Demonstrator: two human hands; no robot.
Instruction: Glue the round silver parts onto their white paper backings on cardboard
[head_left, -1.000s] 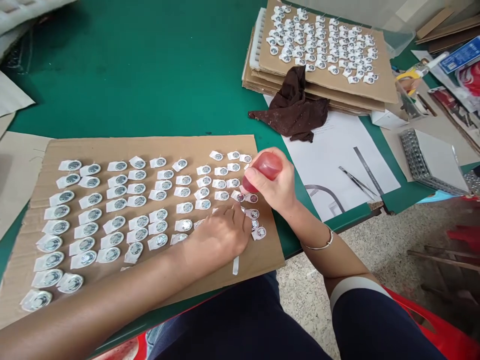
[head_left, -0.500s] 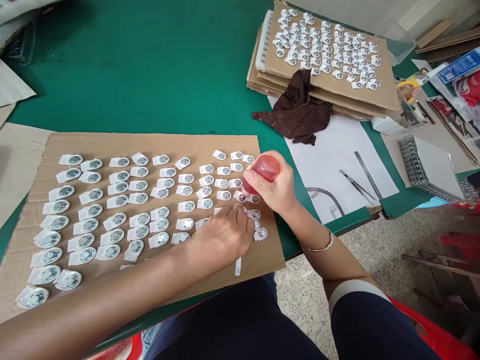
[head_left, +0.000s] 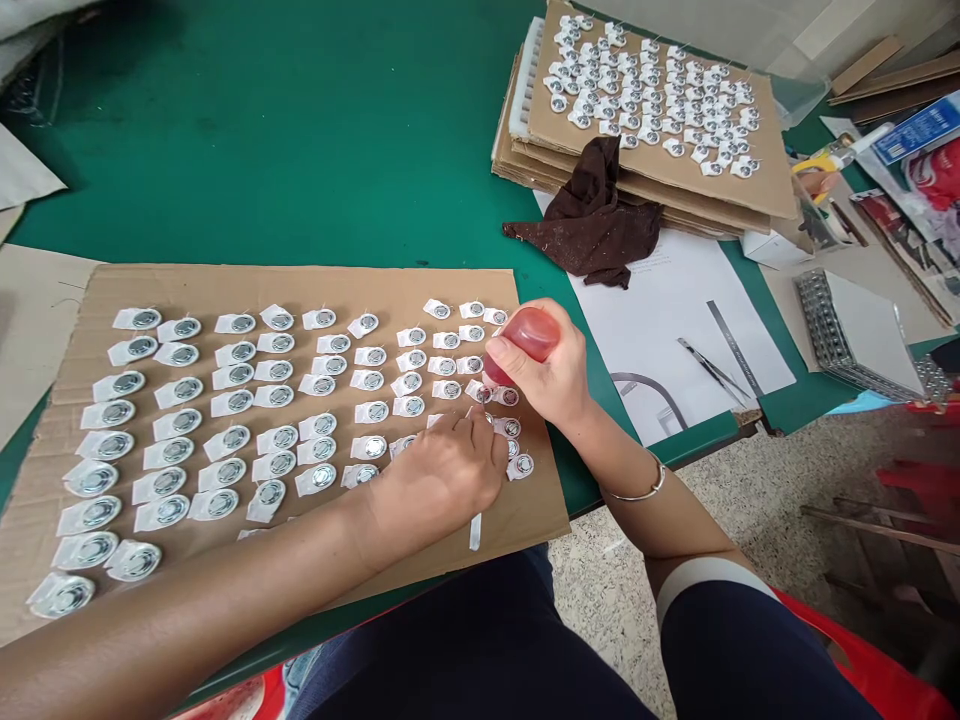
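My right hand (head_left: 556,375) is wrapped round a translucent red squeeze bottle (head_left: 531,335). Its rounded end faces up and its lower end points down at the small pieces on a cardboard sheet (head_left: 300,287). My left hand (head_left: 457,462) rests on the same sheet just below the bottle, fingers bent and pressed together; what they hold is hidden. Around both hands lie rows of small white tabs with round silvery pieces (head_left: 371,412) on them. Near my left wrist a narrow white strip (head_left: 475,532) lies on the cardboard.
A stack of cardboard sheets (head_left: 776,190) with similar pieces stands at the back right. Against it lies a dark brown cloth (head_left: 600,225). Tweezers (head_left: 712,368) and a metal ruler (head_left: 733,348) rest on white paper. A spiral-bound block (head_left: 870,335) sits at the right edge.
Both hands and the red squeeze bottle stay in nearly the same place. Only a very slight shift of the whole view is visible.
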